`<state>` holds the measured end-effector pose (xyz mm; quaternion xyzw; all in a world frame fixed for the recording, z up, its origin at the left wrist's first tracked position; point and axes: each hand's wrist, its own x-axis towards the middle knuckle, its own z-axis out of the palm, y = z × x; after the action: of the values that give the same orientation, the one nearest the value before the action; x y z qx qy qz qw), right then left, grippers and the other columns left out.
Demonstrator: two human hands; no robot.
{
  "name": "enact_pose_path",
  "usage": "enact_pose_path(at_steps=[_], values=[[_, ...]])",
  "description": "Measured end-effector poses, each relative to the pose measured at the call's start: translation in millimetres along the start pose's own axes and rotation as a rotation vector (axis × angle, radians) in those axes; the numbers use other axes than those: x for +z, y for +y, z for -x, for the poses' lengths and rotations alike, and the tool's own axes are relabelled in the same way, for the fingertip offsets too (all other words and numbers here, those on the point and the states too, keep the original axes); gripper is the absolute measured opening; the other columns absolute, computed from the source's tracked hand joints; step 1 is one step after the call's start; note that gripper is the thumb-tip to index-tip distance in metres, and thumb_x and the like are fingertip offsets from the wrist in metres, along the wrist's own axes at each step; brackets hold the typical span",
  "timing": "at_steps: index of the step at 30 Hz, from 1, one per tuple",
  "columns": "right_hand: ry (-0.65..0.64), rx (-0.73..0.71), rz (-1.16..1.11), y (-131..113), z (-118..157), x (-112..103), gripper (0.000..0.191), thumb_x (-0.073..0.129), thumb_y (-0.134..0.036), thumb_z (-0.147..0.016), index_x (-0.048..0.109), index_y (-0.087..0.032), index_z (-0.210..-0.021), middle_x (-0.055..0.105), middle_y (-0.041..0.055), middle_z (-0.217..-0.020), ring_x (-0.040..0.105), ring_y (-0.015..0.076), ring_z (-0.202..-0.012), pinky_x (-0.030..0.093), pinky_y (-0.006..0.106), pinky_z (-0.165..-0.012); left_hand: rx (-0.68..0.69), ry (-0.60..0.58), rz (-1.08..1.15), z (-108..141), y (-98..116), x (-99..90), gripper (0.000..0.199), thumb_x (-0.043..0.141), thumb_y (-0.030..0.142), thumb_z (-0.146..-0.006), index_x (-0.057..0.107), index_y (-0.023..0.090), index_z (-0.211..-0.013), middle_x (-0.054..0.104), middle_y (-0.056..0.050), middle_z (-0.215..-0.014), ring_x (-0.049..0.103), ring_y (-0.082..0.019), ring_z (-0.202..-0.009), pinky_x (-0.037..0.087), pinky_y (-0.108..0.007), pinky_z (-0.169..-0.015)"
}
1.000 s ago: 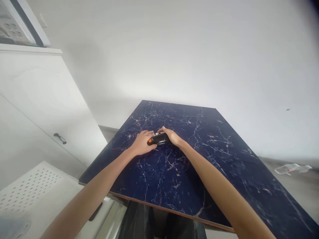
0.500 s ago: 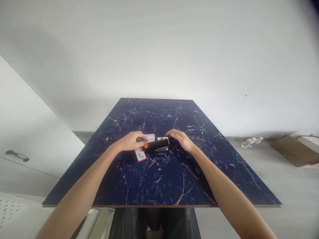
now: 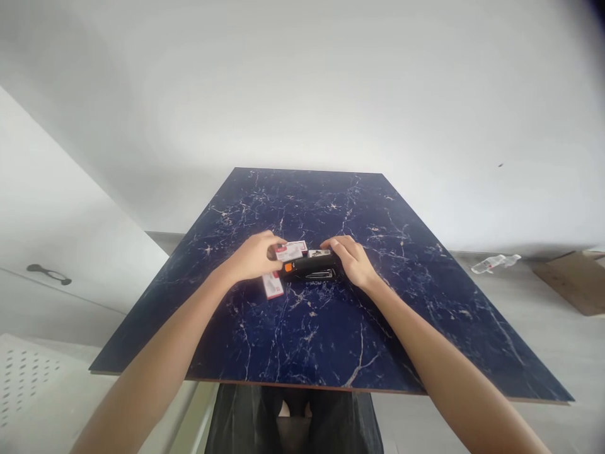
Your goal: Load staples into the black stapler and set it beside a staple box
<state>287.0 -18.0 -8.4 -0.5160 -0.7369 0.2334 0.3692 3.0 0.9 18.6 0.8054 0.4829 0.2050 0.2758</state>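
Observation:
A black stapler with an orange end (image 3: 309, 265) lies on the dark blue marbled table (image 3: 312, 340). My left hand (image 3: 259, 255) is closed on a small red and white box (image 3: 289, 253), just above the stapler's orange end. Another red and white box (image 3: 273, 285) lies below that hand, partly covered by it. Behind the stapler is a small pale box (image 3: 319, 253). My right hand (image 3: 348, 257) rests at the stapler's right end with its fingers curved around it; the fingertips are partly hidden.
A clear plastic bottle (image 3: 495, 263) and a cardboard box (image 3: 574, 280) are on the floor at the right. A white cabinet with a dark handle (image 3: 49, 274) stands at the left. A white perforated object (image 3: 33, 378) is at the lower left.
The view has shifted, so the table sits higher. My left hand now holds the small box up over the stapler's left end. My right hand has closed in on the stapler's right end.

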Motion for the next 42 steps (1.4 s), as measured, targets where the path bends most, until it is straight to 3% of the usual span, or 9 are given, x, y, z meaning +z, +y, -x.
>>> enact_pose_path(at_steps=[5, 9, 12, 18, 20, 25, 31, 36, 42], values=[[0.08, 0.004, -0.003, 1.3, 0.7, -3.8, 0.042, 0.036, -0.044, -0.103, 0.074, -0.026, -0.097, 0.074, 0.0025, -0.107, 0.062, 0.0264, -0.109, 0.044, 0.04, -0.1, 0.005, 0.037, 0.381, -4.5, -12.2, -2.4, 0.045, 0.074, 0.032, -0.079, 0.069, 0.022, -0.123, 0.067, -0.011, -0.129, 0.07, -0.028, -0.107, 0.059, -0.044, -0.092], [0.206, -0.131, 0.01, -13.6, 6.9, -7.3, 0.028, 0.052, -0.038, -0.097, 0.07, -0.025, -0.114, 0.074, 0.0049, -0.111, 0.062, 0.0271, -0.112, 0.046, 0.042, -0.101, 0.023, 0.002, 0.585, -2.3, 5.3, 4.8, 0.047, 0.078, 0.031, -0.079, 0.068, 0.021, -0.124, 0.072, -0.011, -0.124, 0.067, -0.03, -0.116, 0.054, -0.05, -0.101], [0.191, -0.256, 0.026, -30.1, 13.3, -6.6, 0.041, 0.063, -0.039, -0.091, 0.062, -0.027, -0.131, 0.072, 0.0064, -0.118, 0.062, 0.0283, -0.114, 0.048, 0.045, -0.101, 0.073, 0.0, 0.667, 2.7, 24.7, 12.5, 0.048, 0.082, 0.03, -0.077, 0.07, 0.022, -0.122, 0.072, -0.01, -0.124, 0.067, -0.03, -0.114, 0.055, -0.048, -0.098], [0.198, -0.342, -0.04, -40.6, 19.2, 2.4, 0.031, 0.069, -0.042, -0.091, 0.068, -0.027, -0.119, 0.075, 0.0051, -0.109, 0.069, 0.0238, -0.096, 0.056, 0.041, -0.086, 0.072, -0.075, 0.993, 7.3, 33.5, 17.9, 0.039, 0.078, 0.034, -0.083, 0.073, 0.024, -0.12, 0.074, -0.01, -0.12, 0.07, -0.024, -0.102, 0.059, -0.037, -0.082], [0.202, -0.304, -0.064, -41.1, 19.5, 4.5, 0.033, 0.071, -0.042, -0.09, 0.068, -0.027, -0.119, 0.075, 0.0052, -0.11, 0.069, 0.0233, -0.093, 0.057, 0.04, -0.083, 0.03, -0.059, 0.998, 6.1, 33.3, 20.0, 0.037, 0.08, 0.034, -0.081, 0.075, 0.022, -0.116, 0.076, -0.011, -0.114, 0.072, -0.022, -0.093, 0.059, -0.034, -0.076], [0.217, -0.222, -0.193, -42.1, 18.7, 6.9, 0.033, 0.068, -0.041, -0.091, 0.065, -0.027, -0.121, 0.072, 0.0067, -0.111, 0.069, 0.0224, -0.089, 0.058, 0.038, -0.076, -0.082, 0.191, 0.916, 0.9, 37.7, 31.3, 0.028, 0.083, 0.035, -0.076, 0.076, 0.018, -0.097, 0.078, -0.008, -0.089, 0.07, -0.018, -0.073, 0.057, -0.032, -0.067], [0.269, -0.121, -0.33, -34.0, 17.9, 4.3, 0.026, 0.057, -0.035, -0.098, 0.064, -0.027, -0.121, 0.072, 0.0039, -0.094, 0.07, 0.0189, -0.074, 0.06, 0.036, -0.069, -0.085, 0.303, 1.056, -1.3, 31.7, 31.4, 0.026, 0.084, 0.034, -0.074, 0.076, 0.019, -0.094, 0.077, -0.008, -0.097, 0.072, -0.024, -0.089, 0.058, -0.032, -0.068], [0.321, -0.318, -0.037, -34.3, 18.3, 1.9, 0.023, 0.051, -0.022, -0.097, 0.073, -0.025, -0.105, 0.064, 0.0094, -0.127, 0.069, 0.0233, -0.098, 0.06, 0.04, -0.077, -0.044, 0.304, 1.122, 0.5, 31.4, 26.8, 0.021, 0.082, 0.033, -0.076, 0.075, 0.021, -0.092, 0.076, -0.007, -0.098, 0.07, -0.023, -0.093, 0.055, -0.028, -0.064], [0.231, -0.425, 0.172, -37.5, 16.4, -4.4, 0.018, 0.061, -0.025, -0.094, 0.077, -0.028, -0.102, 0.065, 0.0062, -0.133, 0.063, 0.0282, -0.111, 0.053, 0.05, -0.094, 0.104, 0.27, 0.953, 6.0, 38.4, 24.4, 0.019, 0.076, 0.035, -0.084, 0.076, 0.022, -0.096, 0.073, -0.006, -0.096, 0.068, -0.019, -0.083, 0.054, -0.03, -0.068]])
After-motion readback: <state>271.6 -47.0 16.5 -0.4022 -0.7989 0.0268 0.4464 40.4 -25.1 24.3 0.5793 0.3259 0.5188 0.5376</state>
